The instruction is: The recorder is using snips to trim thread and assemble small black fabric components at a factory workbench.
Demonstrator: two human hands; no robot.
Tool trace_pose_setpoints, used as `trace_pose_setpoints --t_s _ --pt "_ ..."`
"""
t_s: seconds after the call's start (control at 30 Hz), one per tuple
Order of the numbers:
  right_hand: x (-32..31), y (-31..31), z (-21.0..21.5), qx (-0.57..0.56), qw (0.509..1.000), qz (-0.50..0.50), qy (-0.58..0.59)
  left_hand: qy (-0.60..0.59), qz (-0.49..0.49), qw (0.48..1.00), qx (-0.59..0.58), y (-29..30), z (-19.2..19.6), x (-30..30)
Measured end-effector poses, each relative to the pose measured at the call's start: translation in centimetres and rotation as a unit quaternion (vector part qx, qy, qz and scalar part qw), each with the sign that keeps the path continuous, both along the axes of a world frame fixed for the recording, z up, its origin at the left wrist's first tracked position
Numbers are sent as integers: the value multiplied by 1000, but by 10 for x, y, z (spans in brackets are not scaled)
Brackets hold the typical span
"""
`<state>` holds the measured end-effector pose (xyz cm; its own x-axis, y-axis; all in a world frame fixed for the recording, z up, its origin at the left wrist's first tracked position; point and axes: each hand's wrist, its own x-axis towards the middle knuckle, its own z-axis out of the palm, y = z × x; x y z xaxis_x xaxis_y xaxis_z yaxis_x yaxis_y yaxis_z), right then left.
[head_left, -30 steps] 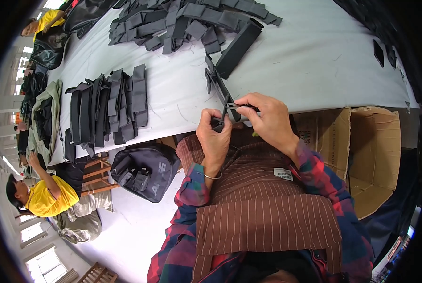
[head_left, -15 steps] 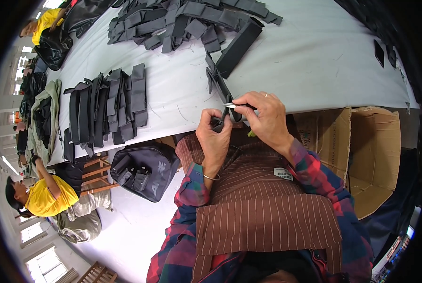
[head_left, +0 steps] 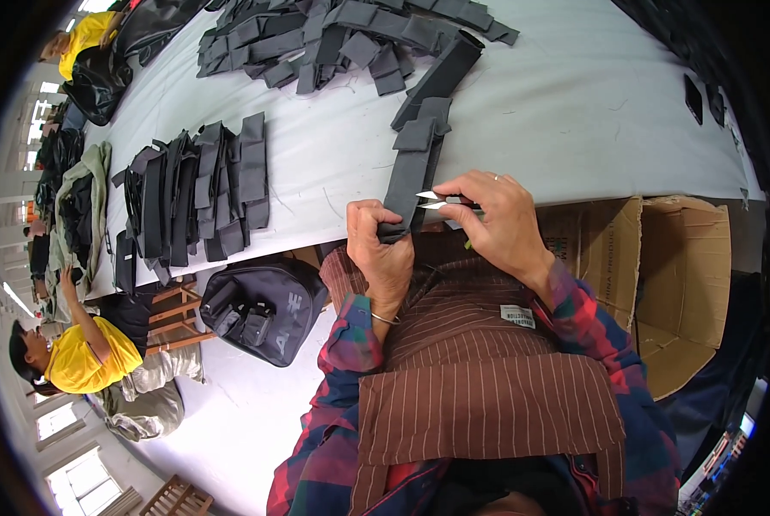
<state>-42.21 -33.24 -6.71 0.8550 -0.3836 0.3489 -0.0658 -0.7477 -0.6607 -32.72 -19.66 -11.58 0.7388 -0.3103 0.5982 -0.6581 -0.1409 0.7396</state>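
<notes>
My left hand (head_left: 378, 254) is closed around the near end of a dark grey fabric strip (head_left: 409, 179) at the table's front edge. The strip runs away from me over the white table, with folded tabs near its far end. My right hand (head_left: 507, 225) grips a pair of thread snips (head_left: 435, 201); their two pale blades are apart and point left at the strip's right edge. Whether the blades touch the cloth I cannot tell. Another dark strip (head_left: 450, 70) lies just beyond the held one.
Many grey fabric pieces (head_left: 316, 39) are heaped at the far side of the white table (head_left: 565, 120). A row of strips (head_left: 197, 196) lies to the left. Below the edge are a black bag (head_left: 273, 322) and an open cardboard box (head_left: 677, 301). A person (head_left: 92, 353) in yellow works at left.
The held strip has straightened and now lies flat, its tabs facing up. The snips' blades have parted and moved slightly right with my right hand. My left hand has shifted a little left.
</notes>
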Motion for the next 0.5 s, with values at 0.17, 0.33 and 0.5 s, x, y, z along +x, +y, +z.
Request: trace_pose_setpoints --t_s 0.17,0.33,0.5 --pt "-2 0 1 -7 1000 -2 -3 3 2 1000 3 1 0 -1" --pt "-2 0 0 -6 1000 -2 3 -2 5 1000 7 1 0 -1" --pt "-2 0 -1 11 1000 6 -7 -7 0 1000 4 0 0 -1"
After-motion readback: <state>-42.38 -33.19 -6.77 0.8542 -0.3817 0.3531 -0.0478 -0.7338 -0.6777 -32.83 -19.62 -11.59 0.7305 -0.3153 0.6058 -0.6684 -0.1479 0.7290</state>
